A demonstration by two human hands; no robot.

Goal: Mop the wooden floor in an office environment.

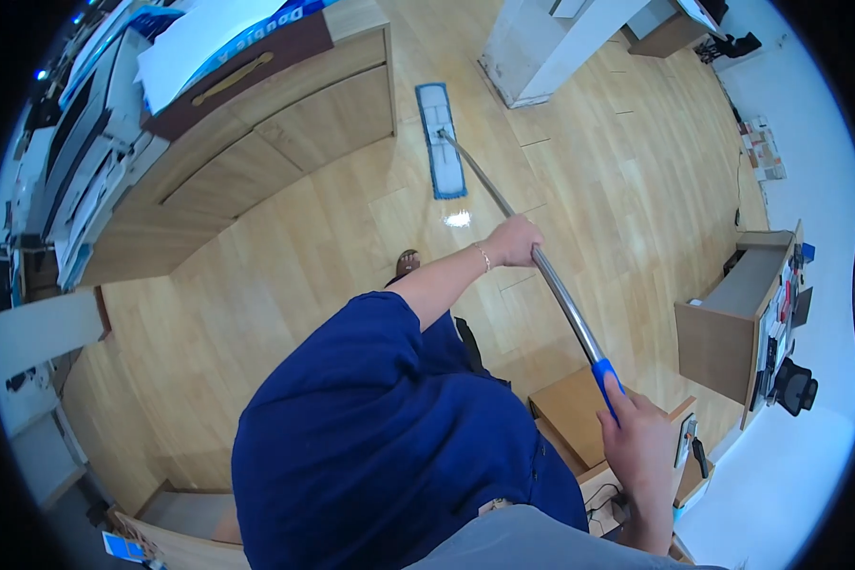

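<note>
A flat mop (446,167) with a pale plate and a blue fringed edge lies on the wooden floor ahead of me. Its silver pole (567,304) slants back toward my right side. Partway up the pole, my left hand (514,241) is wrapped around the metal, a bracelet on its wrist. Lower right, my right hand (638,435) is closed on the blue grip (606,385) at the pole's end, with the thumb lying along it. The mop head rests between a wooden cabinet and a white pillar.
On the left stands a long wooden cabinet (323,123) topped with a printer (100,123) and papers. A white pillar (532,57) rises beyond the mop. Desks (717,351) line the right wall, and a brown box (577,413) sits close beside me.
</note>
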